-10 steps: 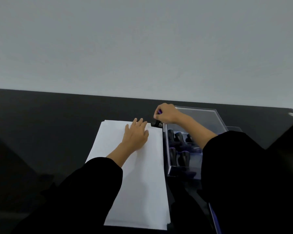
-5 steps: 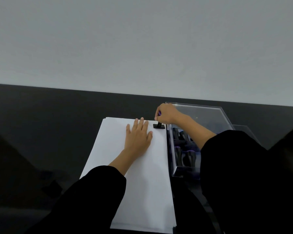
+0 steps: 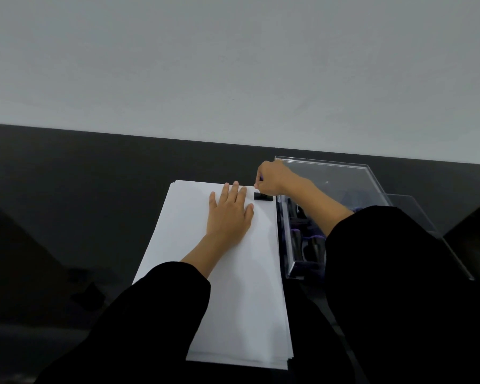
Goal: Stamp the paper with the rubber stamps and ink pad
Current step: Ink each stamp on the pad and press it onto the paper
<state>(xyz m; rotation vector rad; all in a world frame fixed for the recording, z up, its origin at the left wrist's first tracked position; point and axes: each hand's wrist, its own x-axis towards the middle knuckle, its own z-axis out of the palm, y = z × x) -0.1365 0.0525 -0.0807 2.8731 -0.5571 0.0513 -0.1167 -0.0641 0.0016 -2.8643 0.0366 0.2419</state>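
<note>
Black table (image 3: 67, 189) w/ paper stack (image 3: 233, 300), clear box (image 3: 372, 184)

The small black rubber stamp (image 3: 263, 196), seen a second ago tipped at an angle and partly over the sheet edge nearest the clear plastic box (image 3: 372, 195), has been brought down level directly beneath the grip of the right hand (image 3: 275, 180). Its flat base has been set square on the far right corner of the white paper stack (image 3: 233, 286), just inside the edge to the grip's right, where it was already planted half a second ago. The head view has been dipped a little over the same second, so the far edge of the dark tabletop (image 3: 94, 189) is shown higher in frame.
</note>
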